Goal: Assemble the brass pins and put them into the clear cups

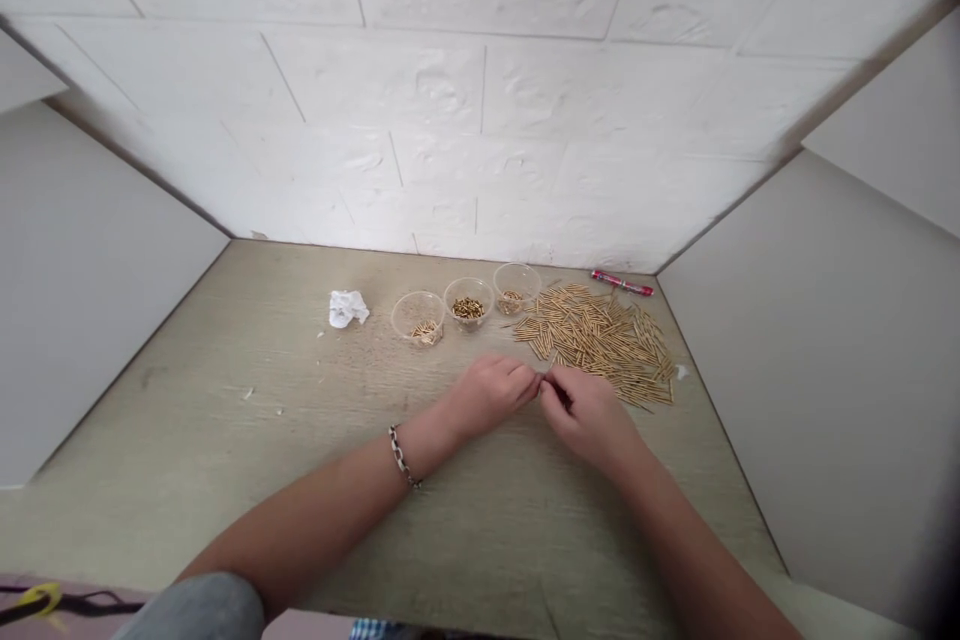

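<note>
Gold tube beads (596, 345), slim and straight, in a criss-crossed heap

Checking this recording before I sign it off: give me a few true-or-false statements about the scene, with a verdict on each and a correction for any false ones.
1. Three clear plastic cups stand in a row on the tabletop. True.
2. The bracelet is on the right wrist. False: it is on the left wrist.
3. The left hand and right hand meet at the fingertips just in front of the pile of brass-coloured tubes. True.
4. The red pen stands in the middle cup. False: it lies on the tabletop beyond the pile.
5. The crumpled white tissue lies right of the pile. False: it lies left of the cups.
</note>
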